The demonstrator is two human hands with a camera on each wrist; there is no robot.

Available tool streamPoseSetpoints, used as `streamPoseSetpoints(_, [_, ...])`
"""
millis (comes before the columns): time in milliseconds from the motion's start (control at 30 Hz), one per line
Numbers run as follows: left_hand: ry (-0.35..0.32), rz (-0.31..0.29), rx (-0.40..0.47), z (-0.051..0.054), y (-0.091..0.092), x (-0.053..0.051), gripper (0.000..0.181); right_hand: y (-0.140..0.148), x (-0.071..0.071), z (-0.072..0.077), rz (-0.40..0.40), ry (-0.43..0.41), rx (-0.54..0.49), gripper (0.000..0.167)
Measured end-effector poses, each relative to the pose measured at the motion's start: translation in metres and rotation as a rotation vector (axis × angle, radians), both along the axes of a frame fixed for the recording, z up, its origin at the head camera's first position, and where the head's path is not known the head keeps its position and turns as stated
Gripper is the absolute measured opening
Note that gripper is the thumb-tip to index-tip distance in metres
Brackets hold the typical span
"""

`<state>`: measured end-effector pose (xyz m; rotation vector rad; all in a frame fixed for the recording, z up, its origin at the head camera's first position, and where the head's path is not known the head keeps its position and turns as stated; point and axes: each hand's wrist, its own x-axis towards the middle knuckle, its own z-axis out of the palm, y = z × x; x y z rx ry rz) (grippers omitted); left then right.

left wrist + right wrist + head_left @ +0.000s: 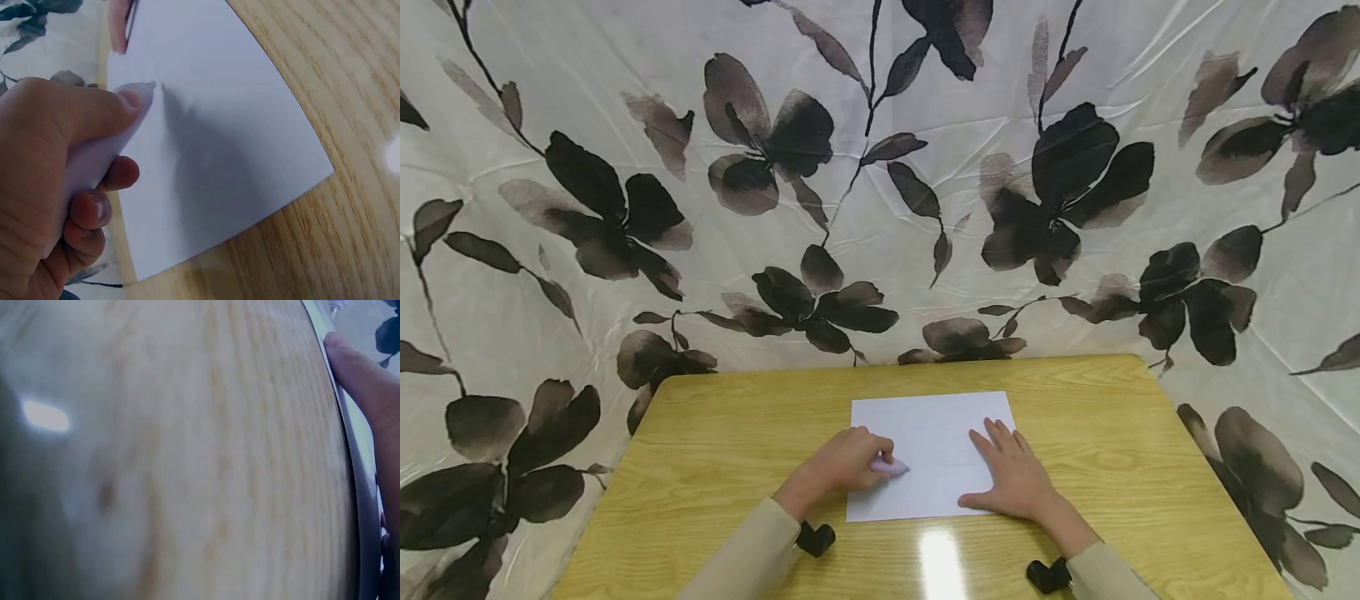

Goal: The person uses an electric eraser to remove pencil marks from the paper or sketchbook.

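Note:
A white sheet of paper (928,425) lies on the wooden table. On its left half, my left hand (846,461) grips a pale purple, thick-bodied tool (891,467) that tapers to a small tip; its exact kind cannot be told. In the left wrist view, the thumb lies along the top of the tool (103,150) and the other fingers curl beneath it. The tip is at the paper, beside a faint line. My right hand (1017,477) rests with spread fingers on the paper's right side. In the right wrist view only its thumb (359,372) shows clearly.
The yellow wood-grain table (737,442) extends around the paper on all sides. A bright light reflection falls on its front part. Behind and beside it hangs a white cloth (925,250) with dark flowers. Black wrist devices (816,539) sit at both sleeves.

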<state>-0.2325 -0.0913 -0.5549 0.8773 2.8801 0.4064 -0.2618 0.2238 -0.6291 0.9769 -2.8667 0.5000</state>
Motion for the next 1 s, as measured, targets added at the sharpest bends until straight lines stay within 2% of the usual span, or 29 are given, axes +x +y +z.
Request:
streamPoseSetpoints(167, [-0.035,0.005,-0.036,0.002,0.0,0.002,0.008,0.001,-0.003,0.0,0.015,-0.034,0.026,0.116])
streamPoseSetpoints(333, [-0.023,0.02,-0.055,0.001,-0.002,0.0,0.008,0.003,-0.004,0.008,0.036,-0.06,0.038,0.117])
streamPoseSetpoints(600, [-0.019,-0.006,-0.03,-0.002,-0.002,-0.004,0.008,0.0,-0.006,0.019,0.025,-0.11,0.064,0.116])
streamPoseSetpoints(767, [-0.015,-0.009,-0.019,-0.003,0.001,-0.004,0.008,-0.002,-0.005,0.022,0.012,-0.153,0.091,0.116])
streamPoseSetpoints(1000, [-0.031,-0.008,-0.008,0.0,0.003,-0.006,0.008,-0.003,-0.005,0.021,0.002,-0.149,0.091,0.116])
